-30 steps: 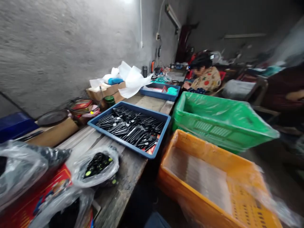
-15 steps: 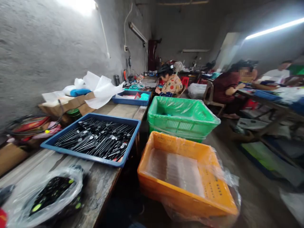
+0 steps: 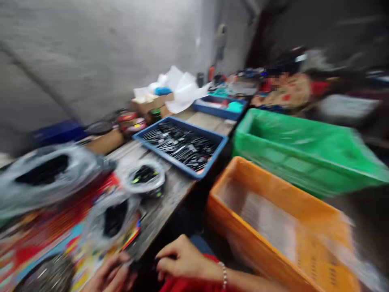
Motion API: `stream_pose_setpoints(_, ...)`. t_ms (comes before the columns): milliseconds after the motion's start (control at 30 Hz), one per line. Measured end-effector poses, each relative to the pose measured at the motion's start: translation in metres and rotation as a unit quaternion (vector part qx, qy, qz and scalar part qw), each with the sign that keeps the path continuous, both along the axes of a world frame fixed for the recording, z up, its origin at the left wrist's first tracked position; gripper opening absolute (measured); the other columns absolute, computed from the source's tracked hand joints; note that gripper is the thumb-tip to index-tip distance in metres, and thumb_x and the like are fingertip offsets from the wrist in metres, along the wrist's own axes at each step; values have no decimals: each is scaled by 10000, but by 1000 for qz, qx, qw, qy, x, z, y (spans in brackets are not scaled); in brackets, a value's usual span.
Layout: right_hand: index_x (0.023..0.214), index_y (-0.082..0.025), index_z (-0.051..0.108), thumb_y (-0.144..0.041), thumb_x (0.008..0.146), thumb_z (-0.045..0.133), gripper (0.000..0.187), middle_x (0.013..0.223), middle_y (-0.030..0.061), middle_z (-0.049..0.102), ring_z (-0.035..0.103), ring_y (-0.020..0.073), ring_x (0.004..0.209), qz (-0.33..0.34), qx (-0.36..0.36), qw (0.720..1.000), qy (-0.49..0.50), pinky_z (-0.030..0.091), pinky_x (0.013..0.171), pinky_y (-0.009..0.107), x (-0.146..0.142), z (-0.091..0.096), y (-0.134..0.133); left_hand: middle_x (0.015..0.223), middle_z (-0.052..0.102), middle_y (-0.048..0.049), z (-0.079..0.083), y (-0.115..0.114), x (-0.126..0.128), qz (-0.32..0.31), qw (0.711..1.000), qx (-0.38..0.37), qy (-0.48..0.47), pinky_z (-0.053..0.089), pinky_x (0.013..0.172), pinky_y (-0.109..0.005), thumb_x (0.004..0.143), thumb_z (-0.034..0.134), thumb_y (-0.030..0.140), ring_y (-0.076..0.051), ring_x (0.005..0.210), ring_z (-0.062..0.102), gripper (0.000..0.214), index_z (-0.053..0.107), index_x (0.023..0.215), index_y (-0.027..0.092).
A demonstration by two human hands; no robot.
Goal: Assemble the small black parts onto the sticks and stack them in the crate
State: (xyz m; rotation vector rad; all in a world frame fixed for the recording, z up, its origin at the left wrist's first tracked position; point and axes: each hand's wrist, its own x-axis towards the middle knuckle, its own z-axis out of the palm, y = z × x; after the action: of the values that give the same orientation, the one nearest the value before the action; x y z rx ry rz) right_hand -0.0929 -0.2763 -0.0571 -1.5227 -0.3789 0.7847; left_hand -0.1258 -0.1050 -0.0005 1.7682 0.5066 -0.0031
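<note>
My left hand is low in the frame at the table's front edge, fingers curled together and blurred. Close to its right, my right hand, with a beaded bracelet on the wrist, is over my lap with bent fingers. What either hand holds, if anything, is too blurred to make out. Above my left hand sits a clear bag of black pieces. Behind it is another bag of black pieces with yellow-green bits. A bowl of shiny small pieces stands at the lower left.
A blue tray of black stick-like parts is on the wooden table. To the right stand an orange crate and a green crate, both plastic-lined. A large plastic bag lies at left. A person sits farther back.
The view has swung left and down, so the trays and crates appear farther right. Both my hands, the bowl and more bags on the table have come into view.
</note>
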Motion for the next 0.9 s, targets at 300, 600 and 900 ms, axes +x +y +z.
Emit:
stream_pose_setpoints(300, 786, -136, 698, -440, 875, 554, 349, 670, 47, 683, 540, 135, 549, 76, 11, 997, 17, 403, 539, 234, -10, -7, -1, 674, 706, -24, -29, 21, -47, 18, 973, -229, 37, 529, 577, -228, 640, 853, 430, -154, 621, 671, 401, 629, 848, 171)
stream_pose_setpoints(600, 708, -146, 661, -342, 902, 503, 318, 631, 24, 643, 519, 131, 553, 92, -4, 995, -27, 349, 526, 236, -16, -14, 1, 665, 702, -22, -30, 21, -48, 12, 972, -231, 32, 540, 548, -212, 656, 851, 415, -140, 588, 668, 406, 615, 832, 135)
stream_pose_setpoints(900, 762, -143, 692, -325, 897, 503, 295, 649, 30, 663, 544, 141, 546, 98, 1, 995, -23, 367, 524, 233, -18, -12, 1, 659, 710, -43, -38, 20, -52, -4, 973, -229, 35, 544, 568, -221, 664, 829, 368, -153, 611, 672, 358, 650, 846, 117)
